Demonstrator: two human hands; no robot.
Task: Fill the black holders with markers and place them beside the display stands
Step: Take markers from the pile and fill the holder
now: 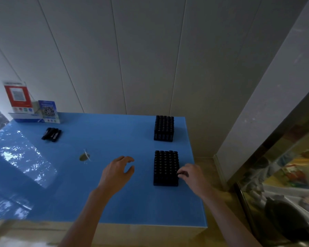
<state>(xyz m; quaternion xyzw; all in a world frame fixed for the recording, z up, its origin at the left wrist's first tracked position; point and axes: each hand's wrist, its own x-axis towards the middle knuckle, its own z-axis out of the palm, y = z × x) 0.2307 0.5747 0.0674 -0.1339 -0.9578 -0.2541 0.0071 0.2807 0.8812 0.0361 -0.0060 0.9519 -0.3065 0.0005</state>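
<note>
Curled fingers of the right hand [189, 172] were set against the right edge of the near black holder [166, 169], the grip seemingly pinching a marker at that edge, though the contact itself was too dark to be made out surely. The left hand [119, 169] was held just left of that holder, its grip apart, fingers loosely spread above the blue bench [96, 193] and nothing held. The near holder was seen packed with upright markers, as was the far black holder [164, 128] behind it. A few loose markers [51, 134] were left lying at the far left, near the display stands [32, 106] with their QR cards. The filling step was judged close to done for the near holder. For the next move, both hands would be needed on the holder's sides, so that it could be carried level across to the stands without markers being tipped out.
</note>
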